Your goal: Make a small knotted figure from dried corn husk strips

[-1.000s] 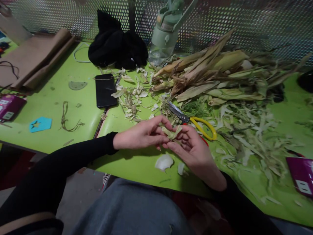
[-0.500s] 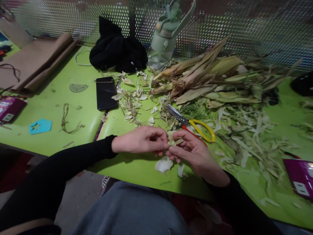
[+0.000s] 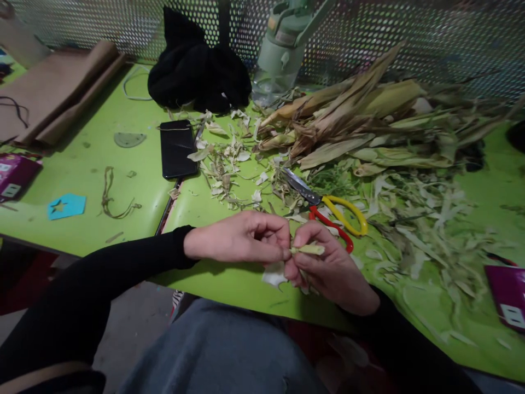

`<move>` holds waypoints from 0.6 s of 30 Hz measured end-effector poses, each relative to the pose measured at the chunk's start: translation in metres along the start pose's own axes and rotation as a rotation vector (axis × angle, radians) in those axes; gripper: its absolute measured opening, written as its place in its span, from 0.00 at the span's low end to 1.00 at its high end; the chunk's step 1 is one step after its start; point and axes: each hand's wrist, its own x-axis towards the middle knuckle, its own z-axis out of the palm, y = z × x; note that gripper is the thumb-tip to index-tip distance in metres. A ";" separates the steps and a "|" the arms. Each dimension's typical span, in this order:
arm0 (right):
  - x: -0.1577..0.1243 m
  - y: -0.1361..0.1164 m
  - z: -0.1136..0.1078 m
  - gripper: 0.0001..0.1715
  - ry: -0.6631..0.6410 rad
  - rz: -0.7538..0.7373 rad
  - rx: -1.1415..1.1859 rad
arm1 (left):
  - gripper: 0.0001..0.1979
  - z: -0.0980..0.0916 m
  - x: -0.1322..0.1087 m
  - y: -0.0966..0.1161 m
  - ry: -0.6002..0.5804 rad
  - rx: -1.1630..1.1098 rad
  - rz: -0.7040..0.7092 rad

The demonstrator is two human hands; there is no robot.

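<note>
Bordering the working room: near edge of the smooth green surface (image 3: 229, 280), and metal scissors with red and yellow handles (image 3: 314, 197) just beyond the right hand (image 3: 330, 268). Narrow pale-green husk strip (image 3: 310, 249) held above surface, right hand pinching it, left hand (image 3: 244, 239) pinching its left end, fingers curled

A single camera, worn on the person's head, looks forward and down past the lap (image 3: 217, 350) onto a green table (image 3: 233, 282). It sits above and behind the left hand (image 3: 241, 236) and right hand (image 3: 334, 268), which are near, just below the middle of the view. The table's near edge slants down from left to right. The view is wide, taking in purple packages at both sides, and reaches back to a perforated screen (image 3: 369, 24), with the bottle (image 3: 279, 63) cut off on top.
</note>
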 end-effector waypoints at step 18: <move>0.000 -0.010 0.004 0.16 0.177 -0.084 -0.324 | 0.07 -0.005 0.000 0.004 0.058 0.224 -0.002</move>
